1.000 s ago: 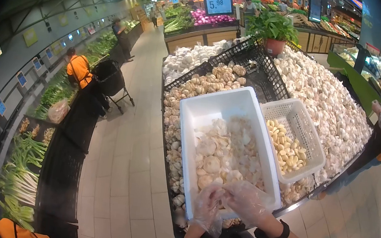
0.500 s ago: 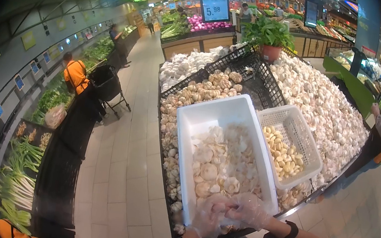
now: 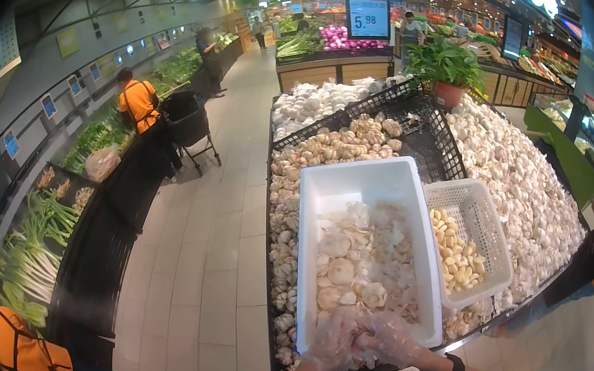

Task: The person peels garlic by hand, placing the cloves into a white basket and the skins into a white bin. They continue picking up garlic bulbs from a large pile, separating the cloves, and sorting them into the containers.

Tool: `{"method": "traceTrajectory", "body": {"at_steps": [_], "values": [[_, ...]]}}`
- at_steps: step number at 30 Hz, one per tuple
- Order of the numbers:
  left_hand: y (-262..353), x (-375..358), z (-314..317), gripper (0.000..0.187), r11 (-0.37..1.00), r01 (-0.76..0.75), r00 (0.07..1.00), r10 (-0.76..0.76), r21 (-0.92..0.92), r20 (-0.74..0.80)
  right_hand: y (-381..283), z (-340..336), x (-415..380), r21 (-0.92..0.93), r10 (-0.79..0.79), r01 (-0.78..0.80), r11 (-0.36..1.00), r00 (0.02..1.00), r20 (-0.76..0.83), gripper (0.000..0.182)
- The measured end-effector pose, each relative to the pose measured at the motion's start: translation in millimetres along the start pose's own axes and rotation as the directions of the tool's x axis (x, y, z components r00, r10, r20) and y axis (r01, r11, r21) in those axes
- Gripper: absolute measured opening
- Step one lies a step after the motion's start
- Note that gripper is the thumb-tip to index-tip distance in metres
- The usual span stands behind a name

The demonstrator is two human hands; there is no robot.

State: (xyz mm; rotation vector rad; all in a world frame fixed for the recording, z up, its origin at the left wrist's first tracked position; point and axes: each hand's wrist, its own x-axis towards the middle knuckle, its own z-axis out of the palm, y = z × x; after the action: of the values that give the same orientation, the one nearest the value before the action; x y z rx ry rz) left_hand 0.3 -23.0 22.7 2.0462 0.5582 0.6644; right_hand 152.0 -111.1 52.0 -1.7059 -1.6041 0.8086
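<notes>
Over there a white foam box (image 3: 376,182) holds whole garlic bulbs (image 3: 341,272) among loose papery skins (image 3: 388,231); beside it, a white plastic basket (image 3: 488,244) holds pale, smooth peeled cloves (image 3: 461,263). The bulbs look round and creamy, below the hands. In clear gloves, the left hand (image 3: 333,340) and right hand (image 3: 393,338) meet at the box's near end, fingers curled in together; I can't tell what's between them. Garlic heaps (image 3: 522,185) surround both containers, with a black crate (image 3: 453,142) behind. Someone in orange (image 3: 140,105) stands by a cart (image 3: 184,118).
</notes>
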Motion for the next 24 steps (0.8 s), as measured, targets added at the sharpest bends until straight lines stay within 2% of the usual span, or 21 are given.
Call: {"method": "traceTrajectory", "body": {"at_steps": [1,3,4,5,6,7,8,9,10,11,12,13,14,15,17,18,20,21,22,23,24], "values": [[1,1,0,0.020,0.999,0.033,0.999,-0.033,-0.023,0.000,0,-1,0,-0.003,-0.003,0.003,1.000,1.000,0.008,0.019],[-6,-1,1,0.018,0.997,0.070,0.998,-0.070,-0.046,0.001,-14,-8,0,0.100,0.092,-0.105,0.989,0.988,0.122,0.019],[-20,-2,5,0.018,1.000,-0.005,0.999,0.005,-0.001,0.044,-23,-9,-1,0.103,0.093,-0.106,0.989,0.988,0.126,0.019],[-29,-3,7,0.019,0.996,-0.082,0.993,0.078,0.040,0.092,-35,-9,-2,0.183,0.098,-0.107,0.977,0.994,0.055,0.014],[-36,-4,7,0.019,0.996,-0.081,0.993,0.076,0.041,0.094,-41,-8,-2,0.260,0.108,-0.099,0.960,0.994,-0.020,0.012],[-43,-6,8,0.021,0.972,-0.170,0.984,0.161,0.159,0.071,-38,-4,1,0.265,0.113,-0.104,0.959,0.993,-0.019,0.012],[-45,-10,8,0.023,0.928,-0.252,0.968,0.244,0.274,0.061,-32,1,4,0.116,-0.030,0.049,0.992,0.986,-0.166,0.012],[-36,-9,5,0.023,0.932,-0.244,0.970,0.235,0.268,0.068,-26,7,5,-0.053,-0.186,0.179,0.982,0.941,-0.283,0.012],[-26,-7,0,0.024,0.907,-0.243,0.967,0.256,0.343,0.007,-24,7,6,0.003,-0.087,0.090,0.996,0.972,-0.217,0.013],[-11,-3,-5,0.025,0.877,-0.239,0.957,0.287,0.417,-0.053,-26,7,5,0.010,-0.076,0.080,0.997,0.974,-0.213,0.013],[9,-2,-11,0.028,0.968,-0.017,0.995,0.041,0.249,-0.094,-29,6,6,0.073,-0.018,0.038,0.997,0.966,-0.257,0.013],[20,1,-17,0.028,0.968,-0.016,0.995,0.040,0.249,-0.093,-30,5,6,0.137,0.040,0.001,0.991,0.954,-0.297,0.013],[29,3,-23,0.028,0.981,0.020,0.997,-0.006,0.191,-0.076,-23,6,5,0.058,-0.044,0.065,0.996,0.950,-0.310,0.014],[32,4,-26,0.029,0.989,0.058,0.997,-0.051,0.133,-0.057,-21,6,4,0.060,-0.044,0.065,0.996,0.950,-0.309,0.014],[31,5,-26,0.029,0.992,0.013,0.997,-0.003,0.129,-0.075,-19,6,2,-0.044,0.102,-0.115,0.992,0.969,-0.226,0.017],[30,6,-26,0.029,0.992,-0.033,0.995,0.045,0.124,-0.092,-19,5,2,-0.043,0.105,-0.118,0.992,0.969,-0.225,0.017],[29,10,-27,0.030,0.980,-0.086,0.991,0.103,0.181,-0.085,-20,0,4,-0.254,-0.149,0.068,0.965,0.937,-0.314,0.018],[27,11,-26,0.030,0.961,-0.139,0.984,0.162,0.239,-0.076,-25,-2,3,-0.253,-0.143,0.061,0.965,0.938,-0.316,0.018],[14,10,-20,0.030,0.962,-0.140,0.984,0.161,0.234,-0.072,-36,-6,1,-0.120,-0.107,0.068,0.990,0.928,-0.356,0.017],[4,10,-16,0.030,0.996,0.005,0.999,-0.008,-0.084,-0.045,-41,-7,-1,0.015,-0.066,0.079,0.997,0.918,-0.392,0.017],[-2,9,-12,0.031,0.909,0.163,0.986,-0.163,-0.384,0.034,-39,-6,-2,0.016,-0.060,0.072,0.997,0.917,-0.394,0.017]]}}
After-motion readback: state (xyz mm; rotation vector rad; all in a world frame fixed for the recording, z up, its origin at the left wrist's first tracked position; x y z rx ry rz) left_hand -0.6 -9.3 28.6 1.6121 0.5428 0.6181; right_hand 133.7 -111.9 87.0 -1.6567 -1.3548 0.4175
